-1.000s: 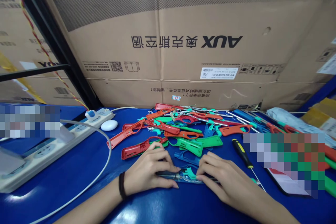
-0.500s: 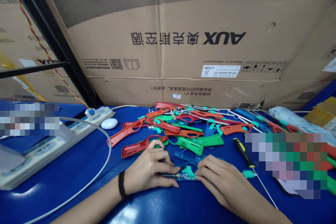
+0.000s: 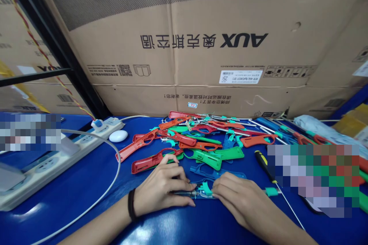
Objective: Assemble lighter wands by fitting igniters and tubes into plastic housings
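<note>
glossy blue table (image 3: 71,199), big cardboard boxes (image 3: 201,38) stacked behind, black metal frame (image 3: 57,46) at left

I count two hands, left hand (image 3: 161,191) and right hand (image 3: 238,199), on one blue shell (image 3: 200,196); one screwdriver (image 3: 263,164), one power strip (image 3: 57,157), one cardboard box (image 3: 201,19). The heaped plastic shells (image 3: 201,141) are too tangled to count.

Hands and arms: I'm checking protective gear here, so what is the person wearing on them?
No gloves on the left hand or the right hand, no sleeves in view. The only thing worn is a thin black band on the left wrist.
</note>
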A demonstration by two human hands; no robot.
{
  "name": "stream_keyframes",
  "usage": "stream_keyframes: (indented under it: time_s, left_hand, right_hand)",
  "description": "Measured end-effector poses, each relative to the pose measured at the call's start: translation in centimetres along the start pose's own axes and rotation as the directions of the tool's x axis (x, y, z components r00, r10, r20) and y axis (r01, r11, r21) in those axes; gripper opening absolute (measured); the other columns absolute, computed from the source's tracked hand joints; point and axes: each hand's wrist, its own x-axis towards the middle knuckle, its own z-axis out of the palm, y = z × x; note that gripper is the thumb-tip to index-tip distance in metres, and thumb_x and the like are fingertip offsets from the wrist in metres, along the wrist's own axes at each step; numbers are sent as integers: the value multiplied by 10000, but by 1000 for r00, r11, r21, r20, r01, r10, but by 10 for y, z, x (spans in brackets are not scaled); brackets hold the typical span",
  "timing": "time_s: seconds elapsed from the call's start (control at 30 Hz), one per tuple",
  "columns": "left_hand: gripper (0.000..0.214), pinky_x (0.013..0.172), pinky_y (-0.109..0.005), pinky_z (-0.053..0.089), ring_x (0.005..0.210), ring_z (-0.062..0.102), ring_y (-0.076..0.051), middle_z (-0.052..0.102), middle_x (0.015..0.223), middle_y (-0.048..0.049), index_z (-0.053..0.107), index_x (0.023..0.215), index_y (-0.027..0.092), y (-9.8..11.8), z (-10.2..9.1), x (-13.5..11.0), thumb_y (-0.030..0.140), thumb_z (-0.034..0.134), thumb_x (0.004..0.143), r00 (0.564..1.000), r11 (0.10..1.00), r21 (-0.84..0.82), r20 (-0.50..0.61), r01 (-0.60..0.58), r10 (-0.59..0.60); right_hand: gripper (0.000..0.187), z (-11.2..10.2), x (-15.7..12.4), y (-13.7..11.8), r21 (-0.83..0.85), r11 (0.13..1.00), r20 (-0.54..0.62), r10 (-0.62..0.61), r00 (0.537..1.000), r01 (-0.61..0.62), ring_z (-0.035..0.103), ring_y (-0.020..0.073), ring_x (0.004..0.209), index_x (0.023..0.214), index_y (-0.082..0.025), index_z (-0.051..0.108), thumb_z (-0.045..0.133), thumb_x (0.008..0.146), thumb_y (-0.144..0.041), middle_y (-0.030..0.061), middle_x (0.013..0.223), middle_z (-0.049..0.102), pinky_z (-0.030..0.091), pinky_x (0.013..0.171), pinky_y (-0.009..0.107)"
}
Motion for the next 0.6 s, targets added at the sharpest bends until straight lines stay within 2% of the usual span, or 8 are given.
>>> stream_keyframes:
  time_s: [0.17,0.3,0.47,0.6]
  left_hand:
    - [279,865,-329,346,712,607,-125,670,764,14,696,995,244,0,2,-1,456,664,816,1000,1000,8,-10,22,-22]
    - [289,874,-331,341,715,600,-127,664,778,12,677,1042,250,1,3,-2,448,651,832,1000,999,31,-14,14,-14]
    - [231,923,-341,311,873,581,-152,646,992,-18,633,1125,287,5,1,0,325,602,899,997,998,36,58,-54,52]
    - [225,892,-318,341,932,535,-176,605,1087,-41,624,1113,250,9,0,2,272,612,890,993,999,-37,119,21,-16]
  right_hand:
    - [264,1,-1,-2,-97,992,35,-77,996,80,605,184,783,930,-180,599,417,864,-1,42,879,669,483,651,273]
    - [320,2,-4,-8,-261,952,-27,-170,985,157,626,197,745,924,-152,598,365,822,42,75,871,689,504,614,285]
    - [326,6,-7,-7,-204,977,-117,-93,989,68,646,208,762,960,-156,603,427,763,35,58,879,700,530,637,289]
    - [351,12,-10,-5,-153,988,-179,-52,982,24,653,206,784,1006,-150,604,418,765,26,57,899,705,548,670,293]
